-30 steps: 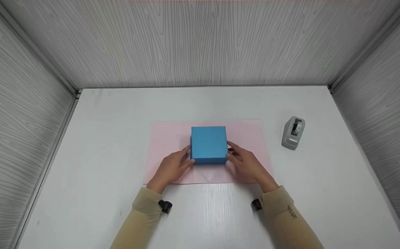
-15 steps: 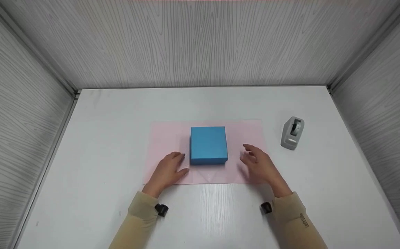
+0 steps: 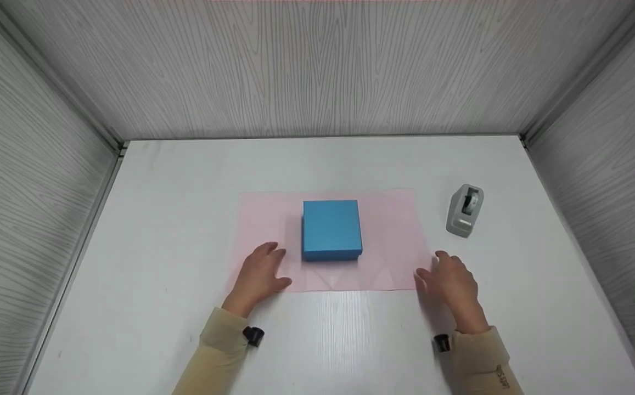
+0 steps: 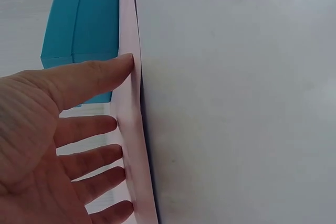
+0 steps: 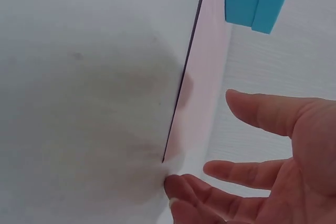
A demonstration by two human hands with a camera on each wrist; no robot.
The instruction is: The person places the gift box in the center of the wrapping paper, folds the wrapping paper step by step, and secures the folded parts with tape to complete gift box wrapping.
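Note:
A blue lidded box (image 3: pixel 331 227) sits on a sheet of pink paper (image 3: pixel 388 225) in the middle of the table. My left hand (image 3: pixel 258 277) rests on the paper's left part, fingers spread, apart from the box. In the left wrist view its thumb and fingertips (image 4: pixel 107 153) touch the pink sheet near its front edge. My right hand (image 3: pixel 451 282) is at the paper's front right corner, fingers loosely bent with nothing between them. The right wrist view shows that hand (image 5: pixel 294 166) beside the corner, its thumb apart from the sheet.
A grey tape dispenser (image 3: pixel 465 210) stands on the white table (image 3: pixel 185 192) to the right of the paper. A wood-grained panel (image 3: pixel 317 71) rises behind the table, with further panels on both sides.
Both hands have left the sides of the box. The right hand has moved right to the paper's corner, the left a little left. The box stays in place.

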